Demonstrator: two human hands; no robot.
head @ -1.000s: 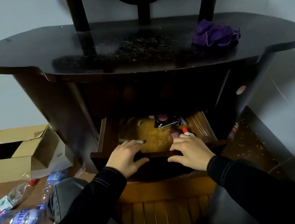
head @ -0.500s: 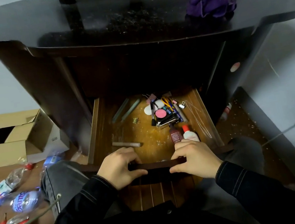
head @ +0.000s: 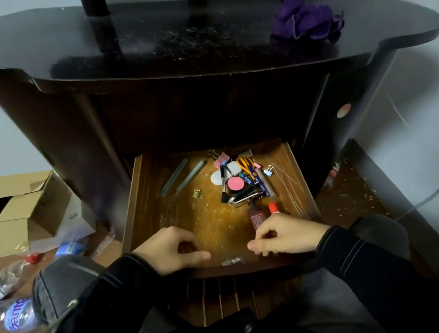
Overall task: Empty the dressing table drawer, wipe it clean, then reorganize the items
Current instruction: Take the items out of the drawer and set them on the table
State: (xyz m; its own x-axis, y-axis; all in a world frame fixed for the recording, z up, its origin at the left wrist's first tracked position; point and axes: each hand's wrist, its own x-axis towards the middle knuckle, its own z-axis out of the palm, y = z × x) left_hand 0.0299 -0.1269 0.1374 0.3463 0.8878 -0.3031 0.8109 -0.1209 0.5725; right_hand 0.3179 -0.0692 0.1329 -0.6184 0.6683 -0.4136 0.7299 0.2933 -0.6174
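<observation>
head view: drawer (head: 144,208) open at centre frame, with small items (head: 239,181) heaped in its upper right part (clips, scissors, a pink disc). left hand (head: 168,250) and right hand (head: 288,234) at its near edge, fingers loosely curled, holding nothing. dark red bottle (head: 255,217) just above the right hand. purple cloth (head: 307,20) on the surface (head: 133,41), upper right.

We see drawer (head: 131,207) open, clutter (head: 240,184) heaped back-right; our left hand (head: 168,250), right hand (head: 288,234) near front edge, fingers loosely curled; purple cloth (head: 304,21) on tabletop (head: 105,48).
</observation>
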